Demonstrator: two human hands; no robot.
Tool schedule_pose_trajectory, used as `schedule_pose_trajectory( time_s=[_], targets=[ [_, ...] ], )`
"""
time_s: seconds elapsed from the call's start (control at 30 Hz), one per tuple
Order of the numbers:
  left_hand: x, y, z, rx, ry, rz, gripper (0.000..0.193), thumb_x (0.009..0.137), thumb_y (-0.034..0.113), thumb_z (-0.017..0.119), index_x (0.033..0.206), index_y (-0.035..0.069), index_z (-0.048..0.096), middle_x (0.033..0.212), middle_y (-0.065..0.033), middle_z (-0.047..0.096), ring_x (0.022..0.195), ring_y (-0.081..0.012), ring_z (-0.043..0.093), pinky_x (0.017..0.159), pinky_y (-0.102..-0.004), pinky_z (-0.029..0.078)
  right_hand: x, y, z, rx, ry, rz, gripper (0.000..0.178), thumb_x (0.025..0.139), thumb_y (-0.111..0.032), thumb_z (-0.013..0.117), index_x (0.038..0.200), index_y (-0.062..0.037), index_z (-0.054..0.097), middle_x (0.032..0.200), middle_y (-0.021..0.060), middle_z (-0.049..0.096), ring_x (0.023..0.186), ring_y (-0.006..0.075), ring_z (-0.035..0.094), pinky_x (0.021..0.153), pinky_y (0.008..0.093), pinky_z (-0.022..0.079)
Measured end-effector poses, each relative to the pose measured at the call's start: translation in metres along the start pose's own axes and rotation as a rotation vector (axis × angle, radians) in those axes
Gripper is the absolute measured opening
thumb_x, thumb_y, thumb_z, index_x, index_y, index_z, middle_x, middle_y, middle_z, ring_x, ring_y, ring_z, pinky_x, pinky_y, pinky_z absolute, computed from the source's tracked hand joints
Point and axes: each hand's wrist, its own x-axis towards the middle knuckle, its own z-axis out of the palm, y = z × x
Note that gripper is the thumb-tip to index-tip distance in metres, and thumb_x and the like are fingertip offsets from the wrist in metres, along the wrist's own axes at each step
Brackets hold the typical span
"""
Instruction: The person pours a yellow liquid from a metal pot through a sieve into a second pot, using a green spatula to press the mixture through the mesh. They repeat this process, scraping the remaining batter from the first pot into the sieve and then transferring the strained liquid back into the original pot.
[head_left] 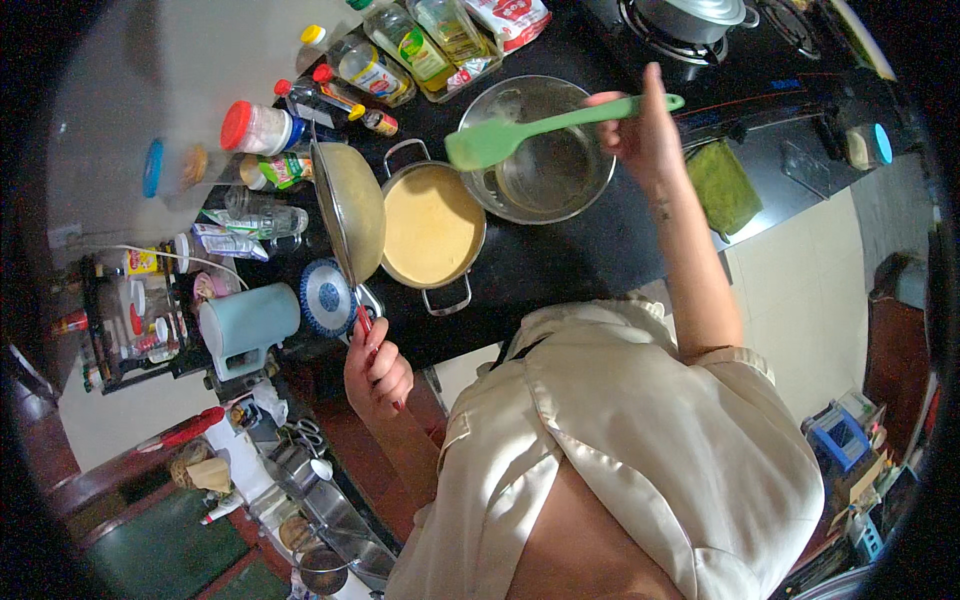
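On a glossy black counter (560, 270), the left hand (377, 372) grips a round mesh strainer (350, 210) tilted beside a batter-filled steel pot (432, 226); the right hand (645, 135) clasps a green silicone spatula (500, 138) above an empty steel bowl (545, 160).

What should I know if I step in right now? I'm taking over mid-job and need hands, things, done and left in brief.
Left hand: gripping the red handle of the sieve, tilted on edge beside the pot.
Right hand: holding the green spatula above the steel bowl.
Pot: on the black counter, filled with smooth yellow batter.
Done: the bowl looks nearly emptied and the batter sits in the pot.
Left: probably scraping residue off the sieve and setting the tools down.
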Motion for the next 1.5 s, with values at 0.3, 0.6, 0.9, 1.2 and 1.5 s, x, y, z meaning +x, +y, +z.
schedule_pose_trajectory(
  time_s=[0.3, 0.6, 0.9, 1.2, 1.5],
  targets=[
    [-0.001, -0.008, 0.019, 0.147, 0.084, 0.01, 0.035, 0.102, 0.038, 0.02, 0.085, 0.01, 0.035, 0.05, -0.0002, 0.033, 0.032, -0.0092, 0.025, 0.03, -0.0254, 0.025, -0.001, 0.066, 0.086, -0.117, -0.162, 0.235, 0.075, 0.088, -0.07, 0.028, 0.091, -0.0068, 0.067, 0.06, -0.0034, 0.05, 0.052, 0.0075, 0.044, 0.05, 0.0212, 0.034],
    [0.078, -0.047, 0.061, 0.597, 0.315, -0.111, 0.034, 0.1, 0.039, 0.032, 0.081, 0.013, 0.043, 0.048, 0.0053, 0.029, 0.031, -0.0051, 0.023, 0.029, -0.0199, 0.019, -0.03, 0.009, 0.021, -0.051, 0.129, -0.008, 0.079, 0.087, -0.072, 0.022, 0.084, -0.0052, 0.065, 0.06, -0.0024, 0.048, 0.05, 0.0089, 0.04, 0.047, 0.0236, 0.03],
    [0.175, -0.082, -0.021, 0.748, 0.467, -0.051, 0.043, 0.094, 0.052, 0.041, 0.086, 0.01, 0.049, 0.048, 0.0036, 0.035, 0.034, -0.0059, 0.028, 0.032, -0.0208, 0.023, -0.078, 0.007, -0.078, 0.161, 0.595, -0.23, 0.074, 0.089, -0.067, 0.031, 0.073, -0.0017, 0.061, 0.053, 0.0027, 0.049, 0.042, 0.0103, 0.039, 0.039, 0.024, 0.03],
    [0.175, -0.093, -0.044, 0.811, 0.615, -0.165, 0.06, 0.086, 0.063, 0.047, 0.081, 0.004, 0.053, 0.052, -0.0015, 0.046, 0.035, -0.0074, 0.036, 0.032, -0.0207, 0.026, -0.088, 0.005, -0.09, 0.414, 0.643, -0.198, 0.07, 0.09, -0.065, 0.031, 0.08, -0.0023, 0.06, 0.049, 0.0021, 0.041, 0.041, 0.0129, 0.032, 0.04, 0.0264, 0.023],
    [0.182, -0.093, -0.082, 0.44, 0.493, -0.327, 0.076, 0.078, 0.075, 0.044, 0.095, 0.002, 0.057, 0.071, -0.0062, 0.058, 0.05, -0.0124, 0.049, 0.043, -0.0232, 0.038, -0.054, -0.005, -0.059, 0.294, 0.367, -0.228, 0.063, 0.094, -0.057, 0.034, 0.09, 0.0001, 0.062, 0.056, 0.0034, 0.043, 0.047, 0.0144, 0.038, 0.041, 0.0258, 0.028]
  ],
)
